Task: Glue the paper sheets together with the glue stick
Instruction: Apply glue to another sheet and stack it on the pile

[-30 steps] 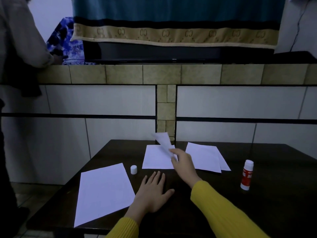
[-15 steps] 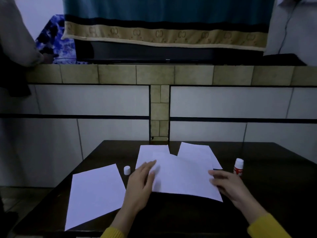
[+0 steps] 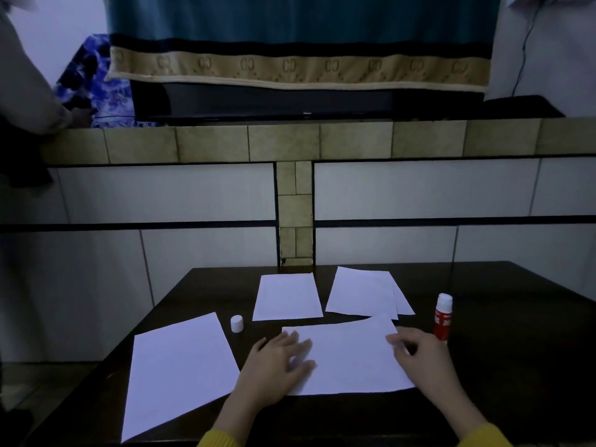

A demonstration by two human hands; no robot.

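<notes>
A white sheet of paper (image 3: 350, 359) lies flat on the near middle of the dark table (image 3: 516, 366), and both hands rest on it. The left hand (image 3: 277, 366) presses down on its left edge with fingers spread and flat, gripping nothing. The right hand (image 3: 422, 356) sits at the right edge with fingers loosely curled, their tips touching the paper; whether they pinch the edge I cannot tell.

Just beside the right hand, the glue stick (image 3: 443, 316) stands upright, uncapped as far as its pale top suggests. Its small white cap (image 3: 236, 323) sits well apart, left of the sheet. Further back lie a single sheet (image 3: 287, 296) and a pair of overlapping sheets (image 3: 364, 293); a larger sheet (image 3: 180, 369) lies at the near left.

The work looks to be at an early stage: the sheet is laid out and steadied, but no glue is visible on it. Applying glue and pressing a second sheet on are probably still to come.
</notes>
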